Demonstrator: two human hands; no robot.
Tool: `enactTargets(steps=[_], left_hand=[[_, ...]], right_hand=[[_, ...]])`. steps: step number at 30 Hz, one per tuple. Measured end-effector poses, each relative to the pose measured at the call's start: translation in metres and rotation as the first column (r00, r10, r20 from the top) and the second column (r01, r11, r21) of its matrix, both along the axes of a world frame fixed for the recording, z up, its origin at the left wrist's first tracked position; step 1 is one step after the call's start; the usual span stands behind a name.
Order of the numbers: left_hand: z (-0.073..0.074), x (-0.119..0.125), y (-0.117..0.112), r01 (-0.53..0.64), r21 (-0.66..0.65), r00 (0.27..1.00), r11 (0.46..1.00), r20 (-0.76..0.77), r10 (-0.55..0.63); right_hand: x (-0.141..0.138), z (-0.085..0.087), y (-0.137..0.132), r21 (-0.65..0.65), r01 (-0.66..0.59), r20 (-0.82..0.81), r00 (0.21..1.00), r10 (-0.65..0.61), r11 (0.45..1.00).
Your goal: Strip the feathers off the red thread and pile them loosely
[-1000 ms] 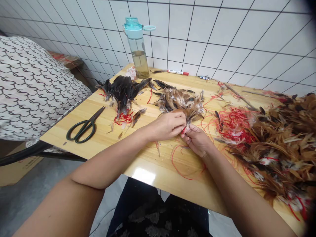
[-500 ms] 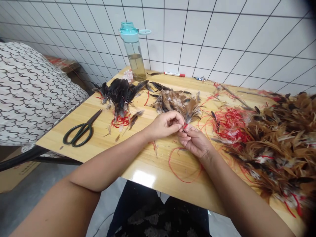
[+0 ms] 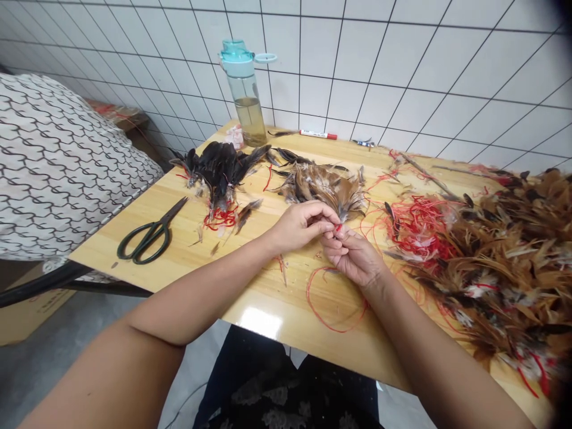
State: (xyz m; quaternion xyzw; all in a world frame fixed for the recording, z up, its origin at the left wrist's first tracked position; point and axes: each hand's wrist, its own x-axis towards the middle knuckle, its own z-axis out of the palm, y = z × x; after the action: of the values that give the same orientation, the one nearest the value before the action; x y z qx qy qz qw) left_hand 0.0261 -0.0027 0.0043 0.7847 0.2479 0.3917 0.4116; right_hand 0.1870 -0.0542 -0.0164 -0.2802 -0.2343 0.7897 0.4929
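My left hand (image 3: pixel 302 227) and my right hand (image 3: pixel 354 255) meet over the middle of the table, fingertips touching. Between them they pinch the base of a feather bundle (image 3: pixel 352 204), where a bit of red string (image 3: pixel 338 227) shows. The bundle's brown and grey tips point away from me. Its stems are mostly hidden by my fingers. Right behind my hands lies a pile of brown feathers (image 3: pixel 308 182). A loop of red string (image 3: pixel 308 295) lies on the wood below my right hand.
Black feathers (image 3: pixel 223 167) and scissors (image 3: pixel 154 232) lie on the left of the table (image 3: pixel 187 262). A water bottle (image 3: pixel 249 113) and a marker (image 3: pixel 317 134) stand and lie near the wall. Tangled red string (image 3: pixel 422 223) and a large feather heap (image 3: pixel 509 262) fill the right.
My left fingers have shifted slightly over the red string, covering more of it. Both hands stay pinched together at the bundle's base. The whole view has shifted a little.
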Motion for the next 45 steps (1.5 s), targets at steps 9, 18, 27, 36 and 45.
enactTargets(steps=[9,18,27,36,45], left_hand=[[0.004,-0.003,0.002,0.054,0.034,0.998,0.998,-0.018,-0.054],[0.009,-0.004,-0.001,0.055,0.119,0.992,0.991,-0.119,-0.041],[0.004,0.005,-0.011,-0.046,0.479,0.997,0.877,-0.027,0.067],[0.007,0.005,-0.012,-0.043,0.612,0.971,0.790,-0.161,0.177],[0.022,-0.008,-0.013,0.071,0.453,0.926,0.889,-0.362,0.110]], right_hand=[[-0.003,0.003,-0.003,0.046,-0.028,0.042,0.999,0.026,0.999],[-0.006,0.004,-0.005,0.010,-0.081,0.040,0.996,0.081,0.997],[-0.007,0.000,-0.004,0.009,-0.065,-0.027,0.997,0.065,0.998],[-0.011,-0.002,-0.004,-0.013,0.010,0.002,1.000,-0.010,1.000],[-0.014,-0.003,-0.006,0.071,0.029,0.214,0.976,-0.044,0.997]])
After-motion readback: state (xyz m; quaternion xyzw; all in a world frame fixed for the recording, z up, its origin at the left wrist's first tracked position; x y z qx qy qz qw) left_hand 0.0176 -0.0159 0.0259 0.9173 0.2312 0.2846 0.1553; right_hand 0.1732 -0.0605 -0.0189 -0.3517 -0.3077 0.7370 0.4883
